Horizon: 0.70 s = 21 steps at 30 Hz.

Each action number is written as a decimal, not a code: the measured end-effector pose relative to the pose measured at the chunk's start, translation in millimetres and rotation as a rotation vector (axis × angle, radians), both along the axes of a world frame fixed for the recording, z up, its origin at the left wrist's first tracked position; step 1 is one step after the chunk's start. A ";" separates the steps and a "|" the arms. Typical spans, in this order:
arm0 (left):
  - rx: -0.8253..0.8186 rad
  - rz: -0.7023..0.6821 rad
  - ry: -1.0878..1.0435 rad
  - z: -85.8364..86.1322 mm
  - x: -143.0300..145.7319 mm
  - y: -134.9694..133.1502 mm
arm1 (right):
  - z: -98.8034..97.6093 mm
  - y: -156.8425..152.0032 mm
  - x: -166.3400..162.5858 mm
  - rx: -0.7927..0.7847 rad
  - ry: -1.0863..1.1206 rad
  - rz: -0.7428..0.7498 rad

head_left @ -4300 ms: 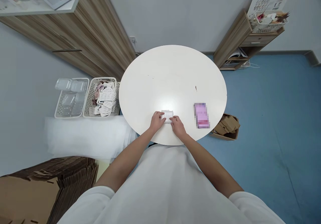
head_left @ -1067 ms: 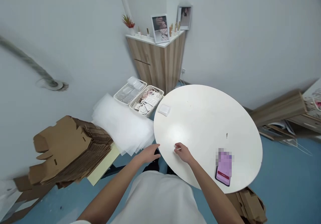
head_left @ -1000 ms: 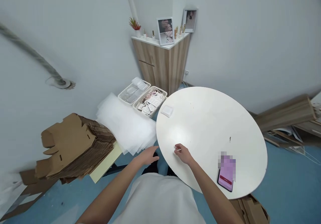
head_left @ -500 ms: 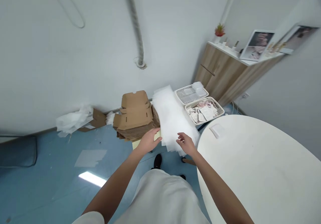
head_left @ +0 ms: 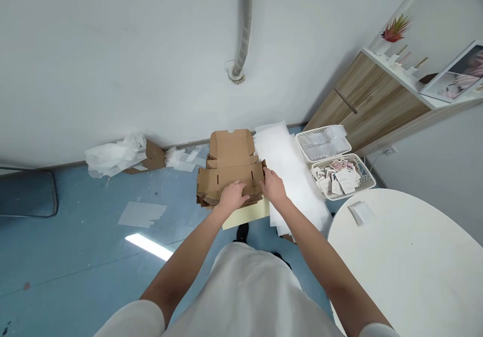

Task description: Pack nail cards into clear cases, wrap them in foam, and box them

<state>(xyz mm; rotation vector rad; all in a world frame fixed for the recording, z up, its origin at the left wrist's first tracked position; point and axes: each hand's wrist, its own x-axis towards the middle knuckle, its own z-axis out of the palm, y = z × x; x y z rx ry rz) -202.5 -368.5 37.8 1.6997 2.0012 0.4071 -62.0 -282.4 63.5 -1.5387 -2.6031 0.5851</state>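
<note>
Both hands, left point(head_left: 231, 195) and right point(head_left: 273, 187), rest fingers-down on the flat-packed carton stack point(head_left: 229, 173) (grip unclear), top blank needing separating.

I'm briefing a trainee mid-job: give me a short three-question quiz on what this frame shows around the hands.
1. True or false: both hands rest on the stack of flat cardboard boxes.
2. Multiple choice: what lies directly right of that stack? A) white foam sheets B) a phone C) a chair
3. Fill in: the small clear packet lies on the white round ____.

Key
1. True: the left hand lies on the stack's near edge and the right hand at its right corner.
2. A; beyond the sheets stand two white baskets.
3. table
</note>
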 end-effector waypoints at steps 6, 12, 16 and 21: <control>-0.005 -0.073 -0.041 0.2 -10.2 -1.5 | 8.3 11.3 -7.2 -0.076 -0.124 -0.102; 0.116 -0.126 0.085 7.9 -19.0 -0.6 | 25.7 25.0 -0.9 -0.252 0.132 -0.243; 0.250 -0.076 0.138 17.6 -22.7 -1.4 | 34.9 23.0 2.4 -0.277 0.322 -0.308; 0.480 -0.075 0.130 29.6 -15.2 -6.5 | 50.7 13.6 1.3 -0.353 0.513 -0.295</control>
